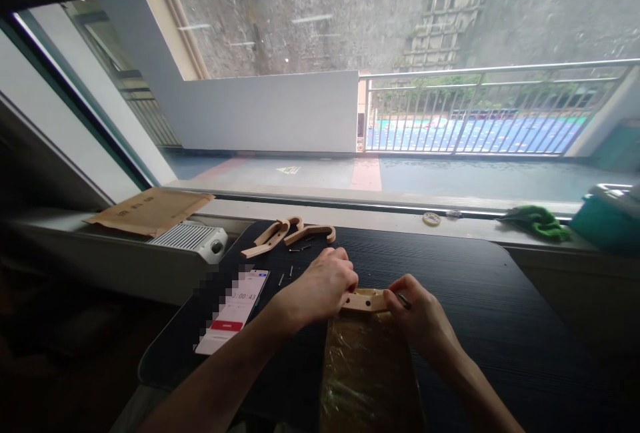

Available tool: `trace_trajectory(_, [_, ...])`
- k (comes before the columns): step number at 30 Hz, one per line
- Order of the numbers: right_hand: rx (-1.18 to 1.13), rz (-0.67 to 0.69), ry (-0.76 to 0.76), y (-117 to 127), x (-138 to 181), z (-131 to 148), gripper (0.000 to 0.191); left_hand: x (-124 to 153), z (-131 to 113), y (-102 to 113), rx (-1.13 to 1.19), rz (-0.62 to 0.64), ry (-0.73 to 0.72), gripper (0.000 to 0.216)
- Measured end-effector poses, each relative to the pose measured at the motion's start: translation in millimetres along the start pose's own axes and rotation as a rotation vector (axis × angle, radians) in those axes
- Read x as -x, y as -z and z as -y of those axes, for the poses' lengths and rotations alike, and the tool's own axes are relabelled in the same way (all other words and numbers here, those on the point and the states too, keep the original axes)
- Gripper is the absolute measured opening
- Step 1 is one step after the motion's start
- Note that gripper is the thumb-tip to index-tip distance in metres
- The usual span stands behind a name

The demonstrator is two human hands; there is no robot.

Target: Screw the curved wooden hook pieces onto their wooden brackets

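Observation:
A pale wooden hook (367,302) with dark screw holes lies across the far end of a brown board (370,373) wrapped in shiny clear film. Closed around the hook's left end is my left hand (327,283), its fingertips partly hidden. My right hand (420,316) pinches the other end, and a small dark metal piece, perhaps a screw, shows by its fingers. Beyond my left hand lie several more wooden hooks (310,234), some overlapping. Loose screws (281,279) rest between those hooks and my left forearm.
A phone (233,313) with a running timer lies left on the black table (480,286). A brown envelope (150,209) sits on a white heater (193,239). Along the window sill are a tape roll (431,219), a green cloth (537,223) and a teal bin (605,219).

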State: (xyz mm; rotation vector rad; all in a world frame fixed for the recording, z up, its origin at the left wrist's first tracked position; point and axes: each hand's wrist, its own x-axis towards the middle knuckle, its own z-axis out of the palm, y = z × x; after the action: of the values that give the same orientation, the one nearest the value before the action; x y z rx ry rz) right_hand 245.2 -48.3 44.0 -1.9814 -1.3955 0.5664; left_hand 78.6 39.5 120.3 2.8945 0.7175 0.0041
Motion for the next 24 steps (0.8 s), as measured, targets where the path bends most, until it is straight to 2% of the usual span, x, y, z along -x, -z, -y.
trace_trajectory(5, [-0.004, 0.003, 0.008, 0.3, -1.2, -0.5, 0.019, 4.9, 1.4, -1.6, 0.011, 0.008, -0.022, 0.018])
trace_trajectory(13, [0.004, 0.003, 0.003, 2.1, 0.8, 1.9, 0.02, 8.8, 1.2, -17.2, -0.002, -0.072, -0.008, 0.022])
trace_trajectory(19, [-0.013, -0.022, -0.008, -0.9, 0.0, 2.6, 0.018, 12.6, 1.9, -24.0, 0.102, -0.158, 0.037, 0.016])
trace_trajectory(24, [-0.011, -0.023, -0.013, -1.9, -1.8, 1.6, 0.018, 12.8, 1.2, -25.2, 0.143, -0.165, 0.049, 0.015])
